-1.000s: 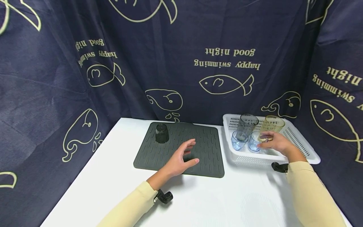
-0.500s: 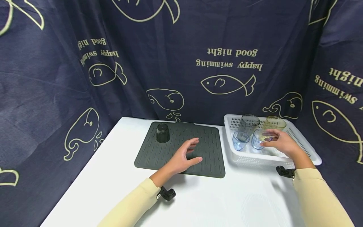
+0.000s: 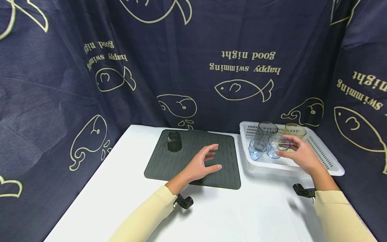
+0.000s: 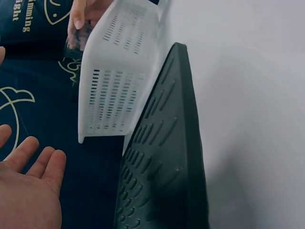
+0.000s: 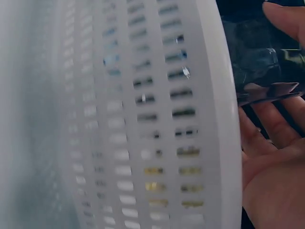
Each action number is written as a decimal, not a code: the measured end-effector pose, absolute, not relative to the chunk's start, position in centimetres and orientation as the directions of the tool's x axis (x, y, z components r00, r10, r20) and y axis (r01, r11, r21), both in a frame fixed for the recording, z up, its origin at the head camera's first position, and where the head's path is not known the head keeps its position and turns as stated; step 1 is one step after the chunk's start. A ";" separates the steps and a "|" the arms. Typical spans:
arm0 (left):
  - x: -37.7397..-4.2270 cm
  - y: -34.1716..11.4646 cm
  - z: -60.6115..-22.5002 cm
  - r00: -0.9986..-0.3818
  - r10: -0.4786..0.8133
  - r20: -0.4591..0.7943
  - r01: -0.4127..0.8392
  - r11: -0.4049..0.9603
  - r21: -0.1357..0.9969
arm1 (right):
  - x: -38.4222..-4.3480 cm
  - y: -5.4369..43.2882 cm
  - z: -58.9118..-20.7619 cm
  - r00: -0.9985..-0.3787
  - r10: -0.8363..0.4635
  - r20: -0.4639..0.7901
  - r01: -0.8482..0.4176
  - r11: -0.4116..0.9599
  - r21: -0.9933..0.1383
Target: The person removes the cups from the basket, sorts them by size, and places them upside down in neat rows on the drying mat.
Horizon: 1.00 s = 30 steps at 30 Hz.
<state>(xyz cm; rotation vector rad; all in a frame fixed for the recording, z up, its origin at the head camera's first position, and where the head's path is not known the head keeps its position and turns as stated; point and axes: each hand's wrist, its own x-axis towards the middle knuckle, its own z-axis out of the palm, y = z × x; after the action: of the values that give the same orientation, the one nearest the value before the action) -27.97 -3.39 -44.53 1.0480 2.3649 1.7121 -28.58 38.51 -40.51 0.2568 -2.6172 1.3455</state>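
In the head view my right hand (image 3: 302, 155) grips a light blue drinking glass (image 3: 272, 151) by its right side, thumb in front and fingers behind. The glass is upright at the front of a white perforated basket (image 3: 279, 167). Beyond the basket wall in the right wrist view, the glass (image 5: 259, 62) shows dark between thumb and fingers. A second light blue glass (image 3: 257, 151) stands just left of it. My left hand (image 3: 200, 165) holds nothing, its fingers apart above a dark grey ridged mat (image 3: 160, 166).
Toward the back of the basket stand a grey glass (image 3: 263, 132) and a yellowish glass (image 3: 294, 129). One black glass (image 3: 174, 143) sits upside down on the mat's back left. Dark fish-print cloth (image 3: 181, 67) rises behind the white table (image 3: 235, 215).
The right hand has closed round the blue glass and lifted it slightly. The left hand has moved a little to the right over the mat.
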 end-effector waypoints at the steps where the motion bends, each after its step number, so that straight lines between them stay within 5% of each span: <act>1: -28.0 -3.3 -44.5 -0.769 0.539 0.345 0.495 0.161 0.854 | -28.4 38.2 -40.4 -0.966 -0.069 0.251 -0.245 0.564 -0.789; 18: -28.0 -1.7 -44.0 -0.764 0.543 0.348 0.476 0.111 0.873 | -26.7 32.7 -40.4 -0.908 -0.188 0.374 -0.411 0.230 -0.882; 30: -27.7 -1.0 -43.5 -0.764 0.540 0.354 0.473 0.095 0.876 | -26.1 30.4 -40.5 -0.891 -0.213 0.401 -0.448 0.269 -0.852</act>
<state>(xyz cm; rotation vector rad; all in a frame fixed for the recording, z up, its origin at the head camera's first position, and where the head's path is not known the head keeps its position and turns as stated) -27.66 -0.99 -43.52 1.0567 2.2805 1.7861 -26.13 30.43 -40.45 0.6177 -2.3299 1.6725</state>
